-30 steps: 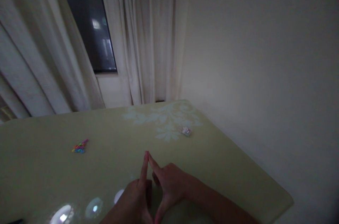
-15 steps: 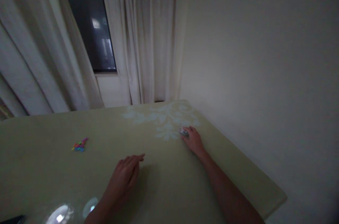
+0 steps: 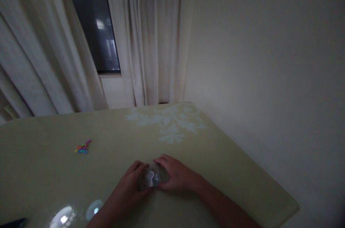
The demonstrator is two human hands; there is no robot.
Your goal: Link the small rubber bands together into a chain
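Observation:
A small clear container (image 3: pixel 153 177) with white markings sits low in the middle of the head view, between my two hands. My left hand (image 3: pixel 132 183) is curled round its left side, thumb at the near edge and fingers at the far edge. From the right, my right hand (image 3: pixel 176 175) grips the same container with thumb and fingers. What the container holds, if anything, cannot be made out. Off to the left on the table lies a small pile of colourful pieces (image 3: pixel 83 147).
The pale green table (image 3: pixel 113 131) has a white floral pattern near its far corner. A wall (image 3: pixel 256 59) borders its right side; curtains (image 3: pixel 145 41) and a dark window (image 3: pixel 94 23) stand behind. A dark object (image 3: pixel 13 223) lies at the lower left.
My right hand has come back and to the left, bringing the container from near the floral pattern. My left hand, which was free, has closed on the container's left side.

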